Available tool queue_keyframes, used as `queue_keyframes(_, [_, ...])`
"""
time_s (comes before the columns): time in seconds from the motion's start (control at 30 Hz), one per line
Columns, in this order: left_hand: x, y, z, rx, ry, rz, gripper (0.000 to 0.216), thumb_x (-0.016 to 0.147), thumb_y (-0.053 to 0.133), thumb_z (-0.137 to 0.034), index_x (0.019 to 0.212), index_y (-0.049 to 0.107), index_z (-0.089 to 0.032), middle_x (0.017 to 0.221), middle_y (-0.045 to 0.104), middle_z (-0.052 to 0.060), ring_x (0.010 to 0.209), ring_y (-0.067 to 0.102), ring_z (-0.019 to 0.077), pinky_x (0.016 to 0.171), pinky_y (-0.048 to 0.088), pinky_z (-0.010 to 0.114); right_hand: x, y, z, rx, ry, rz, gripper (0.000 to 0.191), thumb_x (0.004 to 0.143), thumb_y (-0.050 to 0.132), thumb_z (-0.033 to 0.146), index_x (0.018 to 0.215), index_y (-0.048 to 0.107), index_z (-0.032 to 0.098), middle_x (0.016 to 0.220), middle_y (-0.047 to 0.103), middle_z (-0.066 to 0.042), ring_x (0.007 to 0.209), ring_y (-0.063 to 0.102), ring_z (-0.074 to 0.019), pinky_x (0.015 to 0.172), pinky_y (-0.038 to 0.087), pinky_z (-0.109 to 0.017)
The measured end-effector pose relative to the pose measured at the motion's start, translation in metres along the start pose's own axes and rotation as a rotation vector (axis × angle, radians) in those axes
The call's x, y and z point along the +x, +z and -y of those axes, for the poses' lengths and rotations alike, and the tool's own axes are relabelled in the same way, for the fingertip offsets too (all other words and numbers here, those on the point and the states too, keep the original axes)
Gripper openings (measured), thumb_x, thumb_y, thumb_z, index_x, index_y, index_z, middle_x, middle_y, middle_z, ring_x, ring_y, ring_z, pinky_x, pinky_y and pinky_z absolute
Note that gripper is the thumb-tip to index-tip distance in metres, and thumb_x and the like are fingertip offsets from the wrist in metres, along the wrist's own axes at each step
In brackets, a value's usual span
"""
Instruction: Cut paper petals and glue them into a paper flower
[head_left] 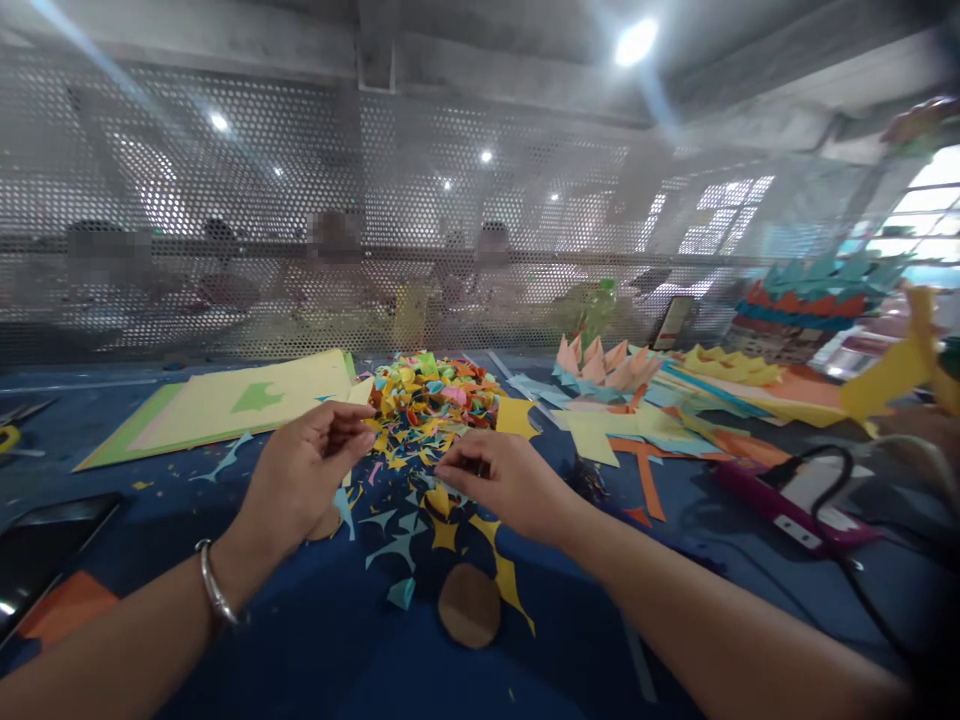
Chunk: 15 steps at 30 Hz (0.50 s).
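Note:
Over the blue tabletop (300, 640), my left hand (296, 475) is closed, thumb near the curled forefinger. Whatever is between its fingertips is too small to make out. My right hand (510, 478) hovers opposite with fingertips pinched together, and I cannot see what they hold. Just beyond both hands rises a heap of small colourful paper scraps (431, 390). Below my right hand lie yellow paper offcuts (444, 532) and light-blue paper offcuts (394, 550). Nearer to me is a round brown disc (469, 605). A second brown disc is partly hidden behind my left hand.
Stacked paper sheets (240, 395) lie at left, near a dark phone (56, 540) and scissors (11, 437). To the right are pointed peach paper pieces (604, 365), a purple power strip (795, 510) with cables, and a green bottle (600, 310). A perforated screen (420, 220) stands behind.

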<state>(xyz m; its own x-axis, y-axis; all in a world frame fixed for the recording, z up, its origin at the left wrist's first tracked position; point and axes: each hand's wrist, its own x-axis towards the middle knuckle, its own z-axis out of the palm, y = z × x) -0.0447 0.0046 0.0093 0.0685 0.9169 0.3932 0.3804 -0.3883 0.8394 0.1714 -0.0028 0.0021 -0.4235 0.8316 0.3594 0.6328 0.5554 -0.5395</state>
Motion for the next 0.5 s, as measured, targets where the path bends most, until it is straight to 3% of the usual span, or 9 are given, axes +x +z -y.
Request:
queue_keyframes(0.2, [-0.005, 0.005, 0.004, 0.163, 0.031, 0.102, 0.015, 0.076, 0.06, -0.025, 0.091, 0.063, -0.02, 0.083, 0.069, 0.003, 0.076, 0.063, 0.0183, 0.074, 0.049, 0.034, 0.003, -0.021, -0.015, -0.005, 0.021, -0.124, 0.013, 0.082, 0.055, 0.023, 0.076, 0.066, 0.017, 0.071, 0.061, -0.001, 0.063, 0.054, -0.012, 0.057, 0.039, -0.023])
queue_keyframes(0.37, [-0.003, 0.004, 0.005, 0.133, 0.018, 0.143, 0.009, 0.076, 0.059, -0.026, 0.083, 0.064, -0.021, 0.078, 0.068, 0.002, 0.073, 0.062, 0.0177, 0.071, 0.048, 0.032, 0.009, -0.05, -0.057, -0.093, 0.219, -0.307, 0.023, 0.085, 0.048, 0.033, 0.081, 0.063, 0.016, 0.065, 0.061, -0.001, 0.057, 0.056, -0.0135, 0.054, 0.041, -0.024])
queue_keyframes(0.5, [-0.002, 0.003, 0.002, 0.115, 0.037, 0.114, 0.008, 0.076, 0.059, -0.025, 0.079, 0.064, -0.021, 0.075, 0.068, 0.003, 0.071, 0.061, 0.0176, 0.07, 0.047, 0.032, 0.012, -0.06, -0.088, -0.17, 0.324, -0.332, 0.017, 0.08, 0.052, 0.028, 0.079, 0.063, 0.016, 0.068, 0.064, -0.003, 0.062, 0.059, -0.0154, 0.058, 0.042, -0.025])
